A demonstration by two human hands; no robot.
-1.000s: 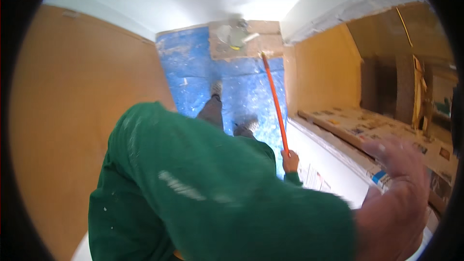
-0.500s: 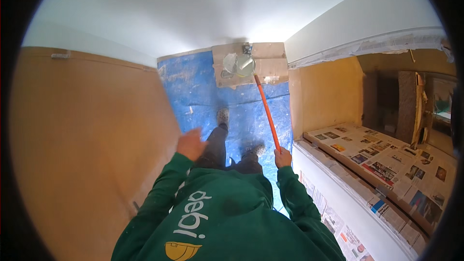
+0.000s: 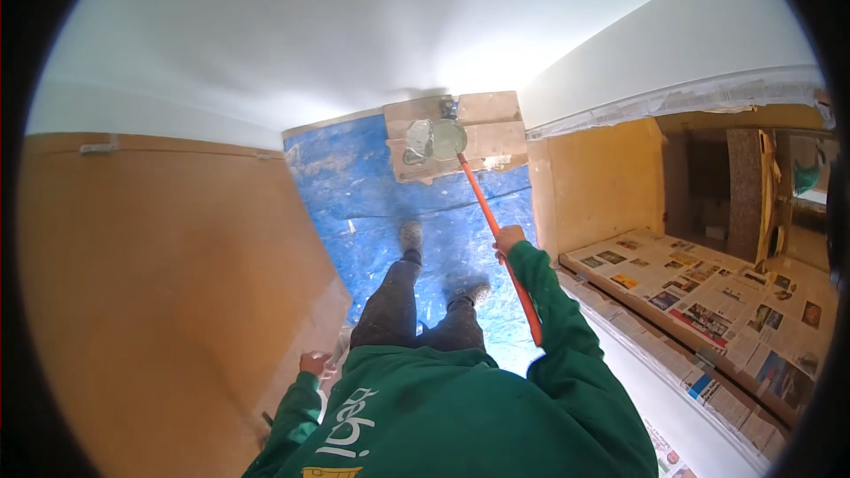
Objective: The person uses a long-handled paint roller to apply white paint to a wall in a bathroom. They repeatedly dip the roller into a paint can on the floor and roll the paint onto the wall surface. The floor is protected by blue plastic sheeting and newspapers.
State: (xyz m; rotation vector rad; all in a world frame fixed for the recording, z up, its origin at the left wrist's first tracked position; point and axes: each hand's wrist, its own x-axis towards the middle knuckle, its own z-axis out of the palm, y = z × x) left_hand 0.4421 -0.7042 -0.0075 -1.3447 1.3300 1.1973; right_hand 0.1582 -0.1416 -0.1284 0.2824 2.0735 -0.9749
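My right hand (image 3: 509,242) is closed around a long orange pole (image 3: 481,199). The pole's dark far end reaches the rim of a round bucket (image 3: 449,140) with pale contents, and its near end runs back beside my right forearm. Whether anything is fixed to the far end cannot be made out. Low on the left, my left hand (image 3: 316,364) hangs by my side with its fingers apart and nothing visible in it. Behind it shows part of a white object that I cannot make out.
The bucket stands on a cardboard sheet (image 3: 505,137) over a blue tarp (image 3: 328,168), against a white wall (image 3: 354,44). A brown panel (image 3: 159,274) rises at left. At right, newspaper (image 3: 699,279) covers a ledge by an opening. My feet are on the tarp.
My right hand has moved forward along the pole, whose near end now shows behind it. My left hand has dropped back and down to my side.
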